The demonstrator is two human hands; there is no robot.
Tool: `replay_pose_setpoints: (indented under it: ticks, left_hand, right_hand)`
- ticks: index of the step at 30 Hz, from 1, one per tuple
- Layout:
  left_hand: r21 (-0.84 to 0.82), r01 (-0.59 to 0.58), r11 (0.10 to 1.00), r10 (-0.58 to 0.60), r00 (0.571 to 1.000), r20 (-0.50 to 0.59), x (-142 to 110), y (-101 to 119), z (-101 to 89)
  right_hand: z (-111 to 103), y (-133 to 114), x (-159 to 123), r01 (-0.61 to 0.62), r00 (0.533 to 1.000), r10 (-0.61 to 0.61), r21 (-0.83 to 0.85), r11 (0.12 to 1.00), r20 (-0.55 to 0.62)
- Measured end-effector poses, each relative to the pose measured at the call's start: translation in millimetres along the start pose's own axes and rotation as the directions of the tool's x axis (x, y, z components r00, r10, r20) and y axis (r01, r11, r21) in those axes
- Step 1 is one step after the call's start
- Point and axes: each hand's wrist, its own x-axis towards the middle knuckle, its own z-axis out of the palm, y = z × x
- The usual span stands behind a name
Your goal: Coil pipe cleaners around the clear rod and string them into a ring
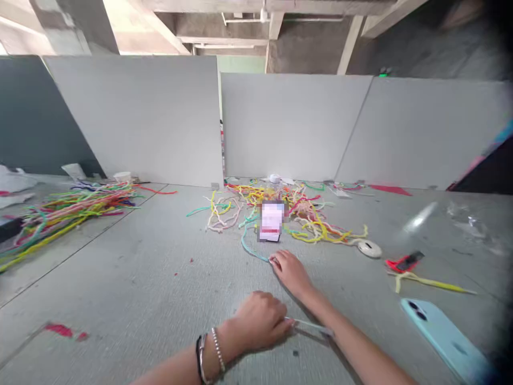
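Observation:
My right hand (290,271) is closed, its fingertips pinching the end of a light blue yarn strand (251,249) low over the grey table. That strand curves away toward the heap of yarn. Nearer to me, my left hand (262,318) is closed in a pinch, with bracelets on its wrist. From its fingertips a thin pale strand (310,324) runs right to my right forearm; whether it is yarn or something stiffer is too blurred to tell. Beyond my hands stands a phone (271,222) with a lit screen, partly blurred out.
Tangled colourful yarn (316,227) lies around the phone. More yarn strands (80,208) are piled at left. On the right are a white oval object (369,248), a red-and-black tool (406,262), a yellow pointed stick (444,285) and a light blue phone (444,337). Grey partitions (296,125) stand behind.

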Motion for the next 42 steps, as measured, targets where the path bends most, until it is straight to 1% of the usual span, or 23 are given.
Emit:
replay_pose_setpoints:
  ticks: [4, 7, 9, 12, 15, 19, 23, 25, 27, 30, 31, 32, 35, 36, 37, 38, 39, 40, 41, 42]
  left_hand:
    - [-0.007, 0.002, 1.000, -0.002, 1.000, 0.004, 0, 2, 2.3]
    - [-0.027, -0.028, 0.999, 0.028, 1.000, 0.005, -1, 0, 1.4]
    - [-0.041, -0.041, 0.998, 0.042, 0.999, 0.005, -2, -2, 0.2]
    - [-0.049, -0.034, 0.998, 0.035, 0.999, 0.010, -2, -4, -0.3]
    - [-0.056, -0.034, 0.998, 0.035, 0.999, 0.005, -2, -4, 0.6]
    - [-0.067, -0.045, 0.997, 0.045, 0.999, -0.004, -1, -3, 1.3]
    - [-0.058, -0.047, 0.997, 0.046, 0.999, -0.016, -1, -4, 2.1]
    - [-0.045, -0.082, 0.996, 0.080, 0.996, -0.046, -2, -5, 2.7]
    - [-0.031, -0.137, 0.990, 0.134, 0.987, -0.091, -4, -5, 3.3]
    - [-0.026, -0.232, 0.972, 0.224, 0.960, -0.170, -6, -5, 5.0]
    - [-0.019, -0.260, 0.965, 0.251, 0.945, -0.209, -7, -5, 6.0]
    - [-0.002, -0.284, 0.959, 0.273, 0.926, -0.259, -7, -5, 7.4]
    - [0.081, -0.383, 0.920, 0.384, 0.842, -0.380, -9, -5, 13.3]
    - [0.124, -0.405, 0.906, 0.419, 0.814, -0.402, -9, -4, 15.5]
    - [0.166, -0.411, 0.896, 0.441, 0.794, -0.419, -10, -3, 17.7]
    - [0.206, -0.406, 0.890, 0.455, 0.783, -0.424, -11, -2, 19.7]
    - [0.244, -0.407, 0.880, 0.474, 0.770, -0.427, -12, -1, 21.6]
    - [0.278, -0.408, 0.870, 0.492, 0.760, -0.424, -13, 1, 23.1]
    - [0.306, -0.410, 0.859, 0.508, 0.752, -0.420, -14, 2, 24.4]
    - [0.328, -0.413, 0.849, 0.523, 0.744, -0.416, -15, 3, 25.4]
  right_hand:
    - [-2, -7, -13, 0.039, 0.999, -0.041, 0.071, 0.997, 0.026]
    - [-2, -7, -14, 0.051, 0.998, -0.054, 0.166, 0.985, 0.014]
    - [-1, -7, -12, 0.036, 0.999, -0.042, 0.240, 0.970, 0.021]
    - [0, -9, -10, -0.002, 0.995, -0.034, 0.346, 0.938, 0.099]
    - [-2, -15, -13, -0.014, 0.984, -0.063, 0.415, 0.910, 0.169]
    - [-12, -26, -16, 0.022, 0.976, -0.118, 0.461, 0.887, 0.182]
    - [-34, -44, -14, 0.104, 0.947, -0.240, 0.504, 0.857, 0.213]
    - [-49, -58, -13, 0.187, 0.939, -0.307, 0.515, 0.837, 0.158]
    - [-66, -72, -13, 0.251, 0.936, -0.342, 0.525, 0.813, 0.081]
    - [-95, -91, -18, 0.348, 0.916, -0.400, 0.533, 0.772, -0.018]
    - [-104, -98, -22, 0.376, 0.913, -0.401, 0.520, 0.767, -0.069]
    - [-115, -104, -26, 0.421, 0.899, -0.420, 0.510, 0.750, -0.124]
    - [-146, -121, -41, 0.510, 0.859, -0.398, 0.489, 0.707, -0.321]
    - [-156, -126, -47, 0.577, 0.811, -0.407, 0.461, 0.674, -0.421]
    - [-165, -130, -52, 0.631, 0.754, -0.404, 0.399, 0.666, -0.517]
    - [-173, -133, -57, 0.672, 0.688, -0.394, 0.327, 0.665, -0.610]
    - [-180, -134, -60, 0.684, 0.628, -0.371, 0.257, 0.683, -0.684]
    - [-184, -132, -62, 0.663, 0.587, -0.329, 0.206, 0.720, -0.740]
    - [-186, -128, -63, 0.635, 0.571, -0.308, 0.172, 0.753, -0.761]
    - [-185, -123, -62, 0.582, 0.594, -0.276, 0.168, 0.795, -0.756]
